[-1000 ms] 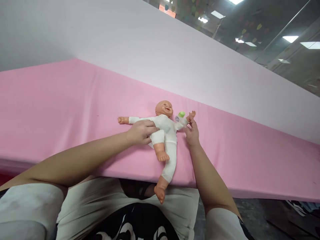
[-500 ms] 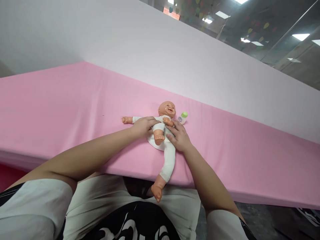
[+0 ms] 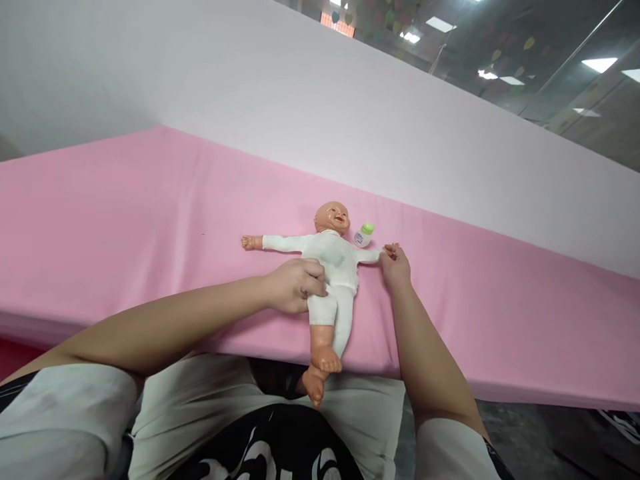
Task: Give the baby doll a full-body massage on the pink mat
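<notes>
A baby doll (image 3: pixel 343 269) with a white cloth body lies on its back, its head towards the wall. Its arms stretch out sideways, and its feet reach the table's near edge, one over the other. At the doll's hip and upper thigh, my left hand (image 3: pixel 297 285) grips with curled fingers. Out to the right, my right hand (image 3: pixel 396 267) pinches the doll's hand at the end of its arm, largely covering it. Beside the doll's head lies a small clear bottle (image 3: pixel 363 235) with a green cap, touched by neither hand.
A pink cloth (image 3: pixel 115 220) covers the long table, which meets a white wall (image 3: pixel 240 87) at the back. Glass panels (image 3: pixel 480 53) rise above the wall. My lap is close against the near edge.
The raised leg has come down straight, with my left hand moving down to the hip. My right hand has left the torso and drawn the doll's bent arm outward to the right.
</notes>
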Demonstrator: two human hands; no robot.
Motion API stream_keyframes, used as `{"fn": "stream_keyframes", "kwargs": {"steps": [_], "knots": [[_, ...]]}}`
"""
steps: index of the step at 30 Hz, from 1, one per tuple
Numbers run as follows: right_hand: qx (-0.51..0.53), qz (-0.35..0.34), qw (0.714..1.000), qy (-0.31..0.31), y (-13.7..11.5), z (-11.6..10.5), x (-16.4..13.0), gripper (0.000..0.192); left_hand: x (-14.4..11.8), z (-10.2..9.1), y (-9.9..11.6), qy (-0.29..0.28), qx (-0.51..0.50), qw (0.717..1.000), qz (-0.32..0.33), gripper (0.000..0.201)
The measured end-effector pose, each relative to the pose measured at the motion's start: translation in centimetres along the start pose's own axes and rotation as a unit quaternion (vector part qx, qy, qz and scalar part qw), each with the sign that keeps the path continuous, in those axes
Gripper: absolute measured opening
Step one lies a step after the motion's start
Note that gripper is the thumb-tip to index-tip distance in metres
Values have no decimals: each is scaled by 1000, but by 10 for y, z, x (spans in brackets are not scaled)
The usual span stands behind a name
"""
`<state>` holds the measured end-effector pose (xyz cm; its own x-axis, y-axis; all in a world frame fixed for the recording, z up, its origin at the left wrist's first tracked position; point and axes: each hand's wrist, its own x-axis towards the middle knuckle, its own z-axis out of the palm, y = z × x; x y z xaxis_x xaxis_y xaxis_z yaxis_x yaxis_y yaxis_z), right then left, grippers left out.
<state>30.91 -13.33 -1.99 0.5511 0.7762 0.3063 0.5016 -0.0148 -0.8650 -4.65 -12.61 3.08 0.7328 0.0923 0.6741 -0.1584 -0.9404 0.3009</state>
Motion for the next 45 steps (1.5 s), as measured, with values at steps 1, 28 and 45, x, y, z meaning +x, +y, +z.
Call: {"fn": "stream_keyframes", "kwargs": {"steps": [1, 28, 45], "knots": [[-20, 22, 999, -15, 4, -2, 2, 41, 1, 0, 1, -7, -8, 1000, 1, 6], [-106, -307, 943, -73, -53, 35, -47, 45, -9, -13, -52, 77, -70, 960, -261, 26], [-40, -79, 996, -2, -12, 1, -9, 60, -2, -14, -16, -8, -212, 954, -212, 13]]}}
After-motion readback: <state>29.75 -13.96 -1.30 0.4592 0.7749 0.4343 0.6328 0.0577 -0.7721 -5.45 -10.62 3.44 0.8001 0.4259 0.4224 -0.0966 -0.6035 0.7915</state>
